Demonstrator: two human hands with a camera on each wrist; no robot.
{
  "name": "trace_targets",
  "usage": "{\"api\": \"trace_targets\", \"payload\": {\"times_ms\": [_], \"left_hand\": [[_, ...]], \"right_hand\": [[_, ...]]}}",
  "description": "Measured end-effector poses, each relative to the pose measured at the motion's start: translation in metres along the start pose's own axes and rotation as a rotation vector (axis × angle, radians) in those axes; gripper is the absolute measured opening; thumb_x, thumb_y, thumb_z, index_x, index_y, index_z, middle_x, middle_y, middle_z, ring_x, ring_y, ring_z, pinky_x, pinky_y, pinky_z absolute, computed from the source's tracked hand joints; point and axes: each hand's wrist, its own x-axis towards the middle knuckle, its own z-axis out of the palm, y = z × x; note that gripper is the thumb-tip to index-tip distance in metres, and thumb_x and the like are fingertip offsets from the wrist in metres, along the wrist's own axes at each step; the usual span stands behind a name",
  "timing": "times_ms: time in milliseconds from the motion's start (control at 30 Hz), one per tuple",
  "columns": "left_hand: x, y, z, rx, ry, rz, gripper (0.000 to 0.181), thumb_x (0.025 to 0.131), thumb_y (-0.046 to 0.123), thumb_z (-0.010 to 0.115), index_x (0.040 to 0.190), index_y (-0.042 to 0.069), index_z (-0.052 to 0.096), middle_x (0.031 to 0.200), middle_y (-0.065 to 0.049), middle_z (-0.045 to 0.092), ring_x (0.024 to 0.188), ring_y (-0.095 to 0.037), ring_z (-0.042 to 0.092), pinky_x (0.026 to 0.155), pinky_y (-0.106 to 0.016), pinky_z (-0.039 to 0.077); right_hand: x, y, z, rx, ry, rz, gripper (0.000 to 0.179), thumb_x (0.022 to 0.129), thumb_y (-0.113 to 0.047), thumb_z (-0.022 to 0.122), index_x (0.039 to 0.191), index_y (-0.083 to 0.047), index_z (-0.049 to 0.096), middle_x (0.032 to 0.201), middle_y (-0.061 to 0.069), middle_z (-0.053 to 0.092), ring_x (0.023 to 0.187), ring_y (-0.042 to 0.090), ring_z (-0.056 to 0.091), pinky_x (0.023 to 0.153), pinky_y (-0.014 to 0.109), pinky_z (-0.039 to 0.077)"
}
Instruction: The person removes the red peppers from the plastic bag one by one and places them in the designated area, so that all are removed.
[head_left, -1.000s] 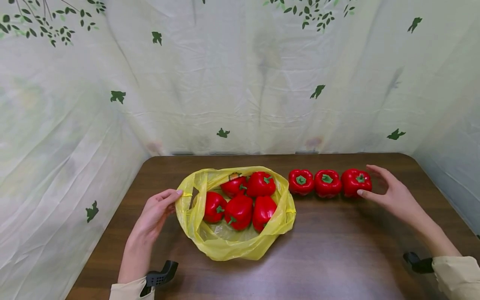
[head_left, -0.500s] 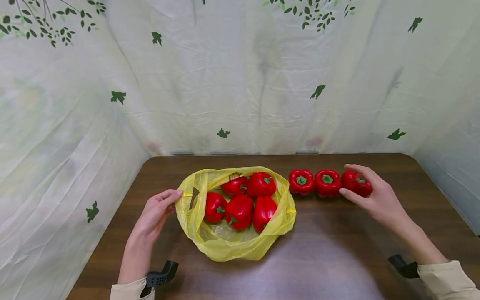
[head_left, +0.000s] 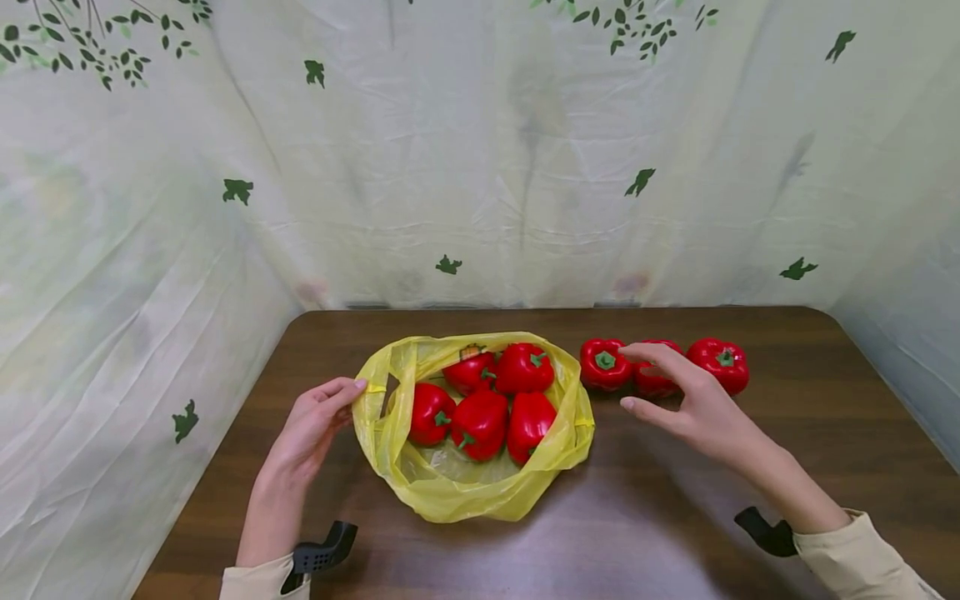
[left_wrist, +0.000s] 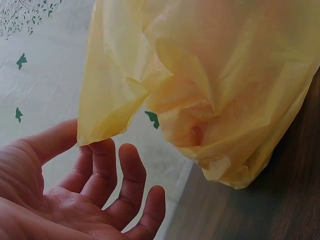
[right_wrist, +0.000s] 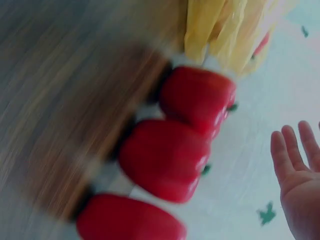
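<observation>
A yellow plastic bag (head_left: 480,500) lies open-mouthed on the table with several red bell peppers (head_left: 478,423) inside. My left hand (head_left: 315,429) pinches the bag's left rim between thumb and fingertips; the left wrist view shows the yellow film (left_wrist: 115,115) in that pinch, the other fingers loosely bent. To the right of the bag stand three red bell peppers in a row: one nearest the bag (head_left: 603,367), a middle one (head_left: 651,382) and a right one (head_left: 717,365). My right hand (head_left: 701,412), fingers spread and holding nothing, hovers over the middle pepper and partly hides it.
A brown wooden table (head_left: 600,533) carries everything. Behind and beside it hangs a pale curtain (head_left: 480,167) with green leaf and bird prints. Each wrist wears a black camera mount, the left one (head_left: 324,548) close to the table.
My right hand has moved left along the pepper row, from the right pepper to above the middle one. The left hand and the bag stay in place.
</observation>
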Motion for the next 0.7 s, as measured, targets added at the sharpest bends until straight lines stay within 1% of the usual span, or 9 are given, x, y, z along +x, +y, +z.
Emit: {"api": "trace_targets", "payload": {"times_ms": [133, 233, 333, 467, 567, 633, 700], "left_hand": [[0.0, 0.001, 0.0, 0.003, 0.0, 0.0, 0.016, 0.097, 0.025, 0.065, 0.088, 0.013, 0.071, 0.085, 0.002, 0.066, 0.077, -0.012, 0.062, 0.08, -0.031, 0.049], [0.0, 0.001, 0.0, 0.009, 0.003, 0.0, 0.016, 0.097, 0.026, 0.065, 0.088, 0.013, 0.071, 0.085, 0.002, 0.066, 0.077, -0.013, 0.061, 0.08, -0.03, 0.049], [-0.001, 0.002, 0.0, 0.014, 0.009, 0.001, 0.016, 0.097, 0.026, 0.065, 0.089, 0.013, 0.071, 0.086, 0.001, 0.066, 0.078, -0.013, 0.061, 0.08, -0.03, 0.048], [-0.001, 0.002, 0.001, 0.003, 0.012, -0.005, 0.017, 0.097, 0.026, 0.065, 0.088, 0.013, 0.07, 0.085, 0.001, 0.066, 0.079, -0.013, 0.061, 0.081, -0.029, 0.049], [-0.001, 0.002, 0.002, -0.004, 0.011, -0.007, 0.017, 0.097, 0.026, 0.065, 0.087, 0.012, 0.07, 0.085, 0.001, 0.065, 0.079, -0.013, 0.061, 0.081, -0.029, 0.049], [-0.002, 0.002, 0.002, -0.006, 0.011, -0.008, 0.017, 0.097, 0.026, 0.065, 0.088, 0.012, 0.07, 0.086, 0.001, 0.065, 0.079, -0.013, 0.061, 0.08, -0.029, 0.049], [-0.001, 0.001, 0.003, -0.011, 0.013, -0.008, 0.017, 0.097, 0.026, 0.065, 0.088, 0.012, 0.07, 0.085, 0.001, 0.065, 0.079, -0.013, 0.061, 0.08, -0.029, 0.049]], "right_hand": [[0.007, -0.009, 0.014, 0.044, -0.029, -0.109, 0.065, 0.076, -0.008, 0.085, 0.134, -0.013, 0.056, 0.132, -0.001, 0.057, 0.123, 0.015, 0.051, 0.098, 0.019, 0.041], [0.012, -0.016, 0.024, 0.067, -0.042, -0.171, 0.067, 0.074, -0.004, 0.086, 0.133, -0.013, 0.057, 0.13, -0.002, 0.058, 0.121, 0.016, 0.053, 0.1, 0.019, 0.04], [0.018, -0.024, 0.035, 0.094, -0.054, -0.213, 0.064, 0.075, -0.006, 0.085, 0.132, -0.012, 0.057, 0.129, -0.001, 0.059, 0.119, 0.017, 0.055, 0.099, 0.023, 0.042], [0.024, -0.033, 0.05, 0.114, -0.098, -0.235, 0.058, 0.08, -0.013, 0.083, 0.132, -0.013, 0.057, 0.129, -0.001, 0.059, 0.115, 0.019, 0.057, 0.095, 0.031, 0.047], [0.028, -0.038, 0.061, 0.122, -0.135, -0.224, 0.055, 0.083, -0.019, 0.081, 0.133, -0.016, 0.056, 0.13, -0.002, 0.058, 0.112, 0.021, 0.058, 0.092, 0.036, 0.05], [0.031, -0.04, 0.067, 0.122, -0.152, -0.216, 0.054, 0.084, -0.022, 0.079, 0.133, -0.017, 0.056, 0.13, -0.001, 0.058, 0.113, 0.021, 0.058, 0.091, 0.038, 0.051], [0.033, -0.04, 0.073, 0.113, -0.164, -0.205, 0.052, 0.086, -0.024, 0.078, 0.133, -0.018, 0.056, 0.13, -0.001, 0.057, 0.115, 0.018, 0.056, 0.094, 0.038, 0.049]]}}
